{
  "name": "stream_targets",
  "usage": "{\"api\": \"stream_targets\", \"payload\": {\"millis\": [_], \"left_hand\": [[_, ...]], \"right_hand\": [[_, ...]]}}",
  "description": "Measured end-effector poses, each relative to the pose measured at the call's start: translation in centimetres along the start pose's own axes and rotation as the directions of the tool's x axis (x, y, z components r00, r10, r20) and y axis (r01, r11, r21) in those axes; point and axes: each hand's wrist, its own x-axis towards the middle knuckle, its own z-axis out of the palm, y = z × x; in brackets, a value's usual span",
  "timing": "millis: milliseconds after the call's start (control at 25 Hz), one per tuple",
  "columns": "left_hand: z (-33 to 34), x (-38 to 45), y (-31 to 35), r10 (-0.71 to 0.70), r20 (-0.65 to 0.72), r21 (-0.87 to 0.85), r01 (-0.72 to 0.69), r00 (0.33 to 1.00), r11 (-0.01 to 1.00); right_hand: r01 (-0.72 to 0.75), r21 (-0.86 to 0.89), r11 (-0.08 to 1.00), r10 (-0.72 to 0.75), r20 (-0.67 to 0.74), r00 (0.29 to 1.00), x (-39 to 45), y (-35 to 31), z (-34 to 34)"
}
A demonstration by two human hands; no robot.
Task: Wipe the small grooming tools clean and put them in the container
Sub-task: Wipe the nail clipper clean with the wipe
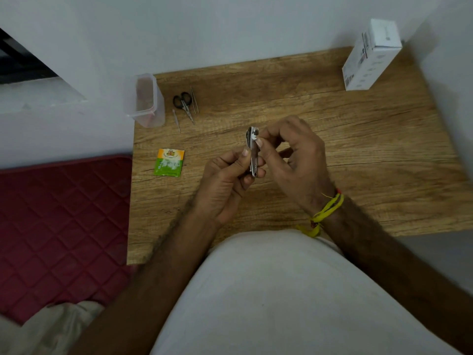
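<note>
Nail clipper (253, 152) held upright above mid-desk (332, 139), pinched in left hand (225, 185). Right hand (294, 160) fingertips press a small white wipe scrap (255, 135) onto its top end. Scissors (184, 105) and two thin metal tools lie flat just beside the clear container (147, 101), back left. Green-orange sachet (169, 162) near left edge; white box (368, 55) back right.

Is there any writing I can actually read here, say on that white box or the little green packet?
No text is readable.
White box: dark printing and a barcode-like label on its side, too small to read.
Green and orange sachet: a logo and print, too blurred to read.
Nail clipper: no marking visible.
</note>
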Motion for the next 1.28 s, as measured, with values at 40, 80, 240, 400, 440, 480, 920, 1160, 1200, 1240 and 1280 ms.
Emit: {"api": "stream_targets", "payload": {"millis": [40, 80, 240, 400, 440, 480, 920, 1160, 1200, 1240, 1280], "left_hand": [[-0.02, -0.05, -0.02, 0.002, -0.002, 0.004, -0.002, 1.000, 1.000], [-0.04, -0.09, -0.10, 0.007, -0.002, 0.010, -0.007, 1.000, 1.000], [0.00, -0.10, -0.11, 0.016, 0.000, -0.002, -0.016, 1.000, 1.000], [-0.01, 0.01, -0.15, 0.024, -0.002, -0.021, -0.024, 1.000, 1.000], [-0.03, 0.04, -0.16, 0.022, 0.002, -0.019, -0.022, 1.000, 1.000], [-0.03, 0.05, -0.21, 0.021, 0.005, -0.019, -0.021, 1.000, 1.000], [-0.02, 0.17, -0.11, 0.029, -0.006, -0.015, -0.029, 1.000, 0.999], [0.23, 0.07, -0.15, 0.038, 0.000, -0.024, -0.038, 0.999, 0.999], [0.28, 0.03, -0.14, 0.038, -0.001, -0.029, -0.038, 0.999, 0.999], [0.26, -0.03, -0.14, 0.037, -0.005, -0.031, -0.037, 0.999, 0.999], [0.18, -0.05, -0.15, 0.036, -0.009, -0.032, -0.036, 0.999, 0.999]], "right_hand": [[-0.008, 0.001, 1.000, 0.008, -0.008, 1.000, 0.05, -0.04, -0.04], [-0.004, 0.000, 1.000, 0.004, 0.004, 1.000, 0.11, -0.08, 0.00], [0.016, -0.049, 0.999, -0.016, 0.002, 1.000, 0.29, -0.25, 0.25], [0.052, -0.051, 0.997, -0.051, 0.030, 0.998, 0.02, -0.09, 0.01], [0.040, -0.052, 0.998, -0.039, 0.023, 0.999, -0.06, -0.08, -0.06], [0.031, -0.044, 0.999, -0.030, 0.014, 0.999, -0.05, -0.09, -0.09], [0.029, -0.025, 0.999, -0.029, 0.008, 1.000, -0.16, 0.08, -0.13], [0.040, -0.039, 0.998, -0.040, 0.004, 0.999, -0.08, 0.00, -0.23], [0.031, -0.036, 0.999, -0.031, 0.000, 1.000, -0.07, 0.01, -0.24], [0.032, -0.033, 0.999, -0.032, 0.014, 0.999, -0.10, 0.03, -0.21], [0.037, -0.033, 0.999, -0.036, 0.032, 0.999, -0.17, 0.03, -0.17]]}}
